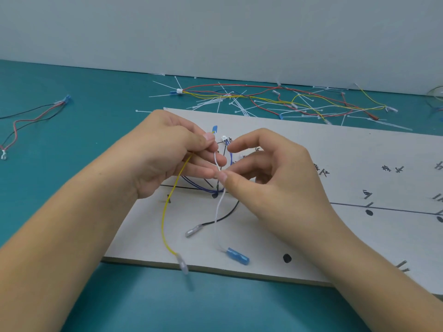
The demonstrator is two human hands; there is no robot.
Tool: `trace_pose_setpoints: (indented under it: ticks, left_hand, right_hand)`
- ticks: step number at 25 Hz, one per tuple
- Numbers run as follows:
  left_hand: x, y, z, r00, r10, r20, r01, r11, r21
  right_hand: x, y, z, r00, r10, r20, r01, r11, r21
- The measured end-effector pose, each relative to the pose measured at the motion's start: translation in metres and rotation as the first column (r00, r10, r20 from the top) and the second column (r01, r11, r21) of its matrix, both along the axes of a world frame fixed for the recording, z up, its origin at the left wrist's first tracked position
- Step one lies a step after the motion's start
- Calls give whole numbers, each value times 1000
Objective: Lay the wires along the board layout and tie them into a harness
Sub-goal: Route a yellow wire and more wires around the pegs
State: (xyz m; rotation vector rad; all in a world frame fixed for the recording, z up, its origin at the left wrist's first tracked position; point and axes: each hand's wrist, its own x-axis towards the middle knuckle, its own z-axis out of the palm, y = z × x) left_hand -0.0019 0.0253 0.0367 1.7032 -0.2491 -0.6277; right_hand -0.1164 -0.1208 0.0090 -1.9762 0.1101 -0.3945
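1. Black hand-drawn characters sit in small groups on the board (pixel 311 149). They are too loose and blurred to read. Thin black lines and solid black dots mark the layout.
2. The board is a flat, pale, matt sheet with straight edges, lying on the teal counter (pixel 84 97). Short dark pegs stand up from it.
3. The left hand (pixel 165 159) is raised over the board's left part, its fingers curled round the yellow wire (pixel 167 212). The thumb and forefinger are clamped together near a small blue tab at the top.
4. The right hand (pixel 273 178) pinches the thin white wire (pixel 217 212) between thumb tip and a finger, just beside the left fingertips. Its forefinger is lifted apart.
5. The white wire hangs down to a glossy blue sleeve (pixel 238 256) on the board.
6. The yellow wire curves down to a clear sleeve (pixel 182 265) that reaches past the board's near edge.
7. A black wire (pixel 225 215) ends in a grey sleeve (pixel 191 231), and blue wires (pixel 199 186) bend under the hands.
8. A small white connector (pixel 224 138) shows between the hands.
9. Beyond the far edge, a loose heap of wires (pixel 275 97) in red, yellow and blue lies mixed with white cable ties (pixel 230 104) against the pale wall.
10. Open counter lies to the left, and red and black leads (pixel 26 118) lie well apart from the board.
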Motion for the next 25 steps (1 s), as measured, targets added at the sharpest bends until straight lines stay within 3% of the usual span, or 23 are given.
trace_pose_setpoints:
  ticks: [3, 8, 15, 20, 25]
  left_hand:
    - [1, -1, -2, 999, 24, 33, -26, 998, 51]
    - [10, 2, -9, 948, 16, 318, -124, 938, 324]
    - [10, 1, -18, 859, -5, 512, -239, 880, 410]
    - [7, -6, -23, 782, -47, 622, -296, 849, 437]
    - [6, -6, -17, 756, -176, 631, -238, 823, 515]
  right_hand:
    - [1, -2, 2, 997, -75, -36, 75, 997, 0]
    - [1, -6, 6, 989, -149, -12, 148, 988, -52]
    - [1, -6, 6, 986, -162, 44, 168, 961, -220]
    - [1, -5, 6, 987, -156, -31, 144, 961, -235]
    - [-3, -5, 9, 973, -125, -194, 78, 969, -233]
